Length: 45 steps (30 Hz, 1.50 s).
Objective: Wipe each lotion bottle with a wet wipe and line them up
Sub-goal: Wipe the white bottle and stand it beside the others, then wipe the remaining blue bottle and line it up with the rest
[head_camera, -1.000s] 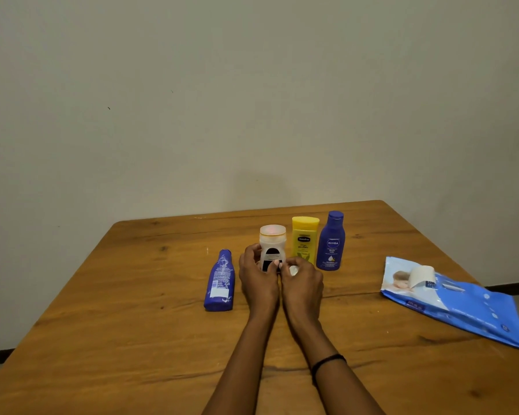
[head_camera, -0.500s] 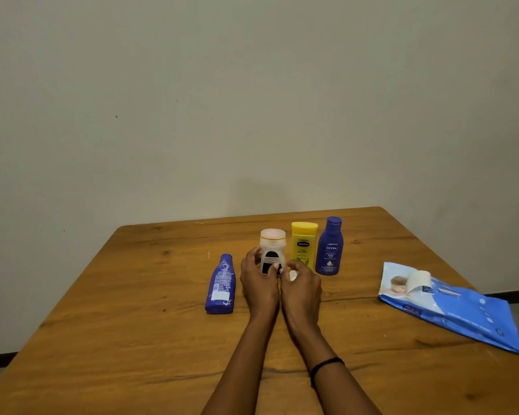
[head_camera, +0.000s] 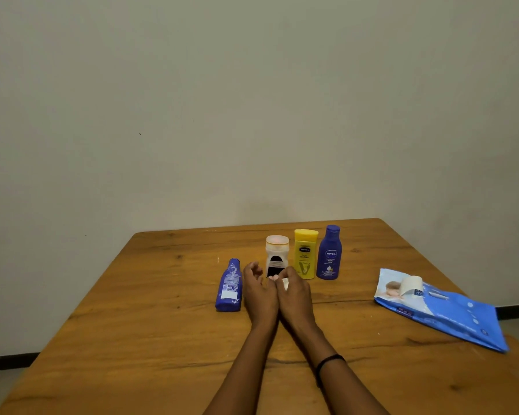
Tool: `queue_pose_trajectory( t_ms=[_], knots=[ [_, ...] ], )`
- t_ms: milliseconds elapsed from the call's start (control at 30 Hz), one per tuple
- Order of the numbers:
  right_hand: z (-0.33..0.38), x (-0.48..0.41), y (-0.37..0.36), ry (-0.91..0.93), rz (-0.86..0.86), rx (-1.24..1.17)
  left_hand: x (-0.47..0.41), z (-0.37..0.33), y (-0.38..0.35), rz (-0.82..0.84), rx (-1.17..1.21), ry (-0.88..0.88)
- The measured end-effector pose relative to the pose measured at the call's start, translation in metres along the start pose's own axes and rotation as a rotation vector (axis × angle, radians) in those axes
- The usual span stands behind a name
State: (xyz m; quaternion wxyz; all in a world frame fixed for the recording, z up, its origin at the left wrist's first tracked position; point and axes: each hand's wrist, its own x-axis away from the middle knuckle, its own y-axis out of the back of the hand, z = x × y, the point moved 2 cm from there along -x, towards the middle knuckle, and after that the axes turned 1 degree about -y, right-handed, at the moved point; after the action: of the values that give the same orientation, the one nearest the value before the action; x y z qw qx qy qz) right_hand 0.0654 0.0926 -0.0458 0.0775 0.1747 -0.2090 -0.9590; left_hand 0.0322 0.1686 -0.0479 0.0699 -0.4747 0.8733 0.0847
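Observation:
Three lotion bottles stand in a row at the back of the table: a white bottle [head_camera: 277, 255] with a pale cap, a yellow bottle [head_camera: 305, 254] and a dark blue bottle [head_camera: 329, 253]. Another blue bottle [head_camera: 229, 286] lies on its side to the left. My left hand [head_camera: 259, 292] hovers just in front of the white bottle with loosely curled fingers that hold nothing. Pressed against it, my right hand [head_camera: 295, 296] pinches a small balled wet wipe [head_camera: 286, 284], mostly hidden by the fingers.
A blue pack of wet wipes [head_camera: 444, 314] lies at the right with its flap peeled up. The wooden table [head_camera: 150, 330] ends at a plain wall behind the bottles. The right table edge runs close to the pack.
My left hand has let go of the white bottle and drawn back a little towards me. The bottle stays upright. My right hand has hardly moved.

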Motion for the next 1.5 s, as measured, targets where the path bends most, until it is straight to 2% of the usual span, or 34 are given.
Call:
queue_pose_trajectory(
  t_ms=[67, 200, 333, 433, 567, 733, 833, 1033, 1167, 1233, 1367, 1500],
  knots=[
    [0.005, 0.006, 0.001, -0.017, 0.081, -0.059, 0.009, -0.003, 0.007, 0.020, 0.036, 0.022],
    [0.019, 0.028, 0.000, -0.202, 0.247, -0.355, 0.030, -0.007, 0.026, 0.031, 0.129, 0.030],
    [0.033, 0.046, -0.001, -0.263, 0.339, -0.452, 0.042, -0.010, 0.049, 0.050, 0.172, 0.058],
    [0.043, 0.053, -0.001, -0.253, 0.291, -0.483, 0.042, -0.011, 0.065, 0.040, 0.177, 0.058],
    [0.052, 0.057, 0.002, -0.176, 0.211, -0.345, 0.037, -0.015, 0.084, 0.013, 0.187, 0.040],
    [0.056, 0.065, 0.003, -0.207, 0.062, -0.356, 0.032, -0.020, 0.093, 0.149, 0.134, 0.028],
    [0.057, 0.068, 0.000, -0.202, 0.003, -0.370, 0.032, -0.025, 0.095, 0.155, 0.134, 0.032],
    [0.067, 0.074, -0.006, -0.161, 0.060, -0.432, 0.031, -0.031, 0.100, 0.032, 0.174, 0.093],
    [0.065, 0.066, -0.003, -0.140, 0.040, -0.369, 0.023, -0.033, 0.105, 0.058, 0.191, 0.111],
    [0.061, 0.060, -0.002, -0.152, -0.004, -0.345, 0.017, -0.035, 0.110, 0.045, 0.140, 0.085],
    [0.055, 0.047, -0.008, -0.161, -0.053, -0.296, 0.002, -0.037, 0.120, -0.079, -0.027, 0.061],
    [0.047, 0.037, -0.026, -0.198, -0.036, -0.236, -0.019, -0.029, 0.120, -0.028, -0.215, 0.096]
  ],
)
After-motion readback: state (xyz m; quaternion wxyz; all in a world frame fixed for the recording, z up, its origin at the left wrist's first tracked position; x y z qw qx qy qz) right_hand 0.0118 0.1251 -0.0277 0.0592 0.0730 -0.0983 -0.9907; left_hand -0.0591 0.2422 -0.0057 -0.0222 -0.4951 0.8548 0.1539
